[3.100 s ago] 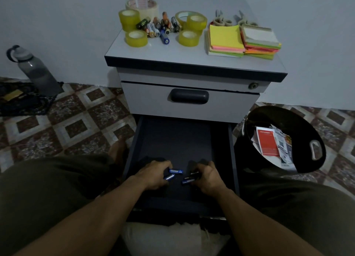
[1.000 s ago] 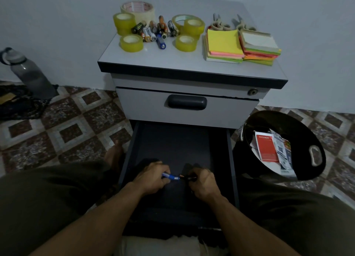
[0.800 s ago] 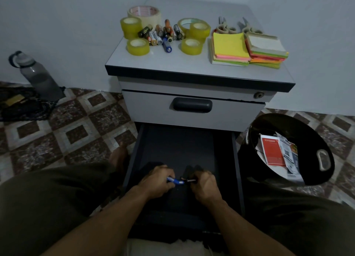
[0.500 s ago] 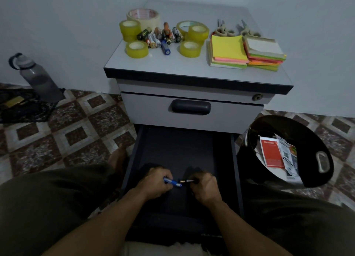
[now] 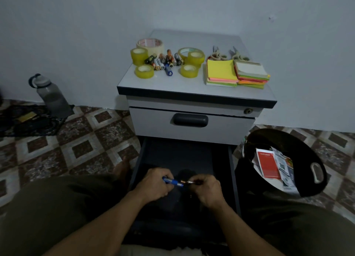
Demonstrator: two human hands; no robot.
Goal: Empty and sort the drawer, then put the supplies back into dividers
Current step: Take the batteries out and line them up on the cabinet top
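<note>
Grey cabinet top (image 5: 172, 84), tiled floor (image 5: 82, 140), left hand (image 5: 155, 182) gripping blue battery (image 5: 172, 181), right hand (image 5: 206, 188) gripping dark battery (image 5: 190, 182)

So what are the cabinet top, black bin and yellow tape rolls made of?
Cabinet top: likely laminate board, matte pale grey with a dark edge band.
Black bin: moulded plastic, smooth, slight sheen, handle slot cut through the wall.
Yellow tape rolls: translucent glossy plastic film wound on pale cores, probably card.

A blue battery (image 5: 172, 181) and a dark battery (image 5: 190, 182) sit end to end, held low inside the open dark drawer (image 5: 178, 154).
</note>
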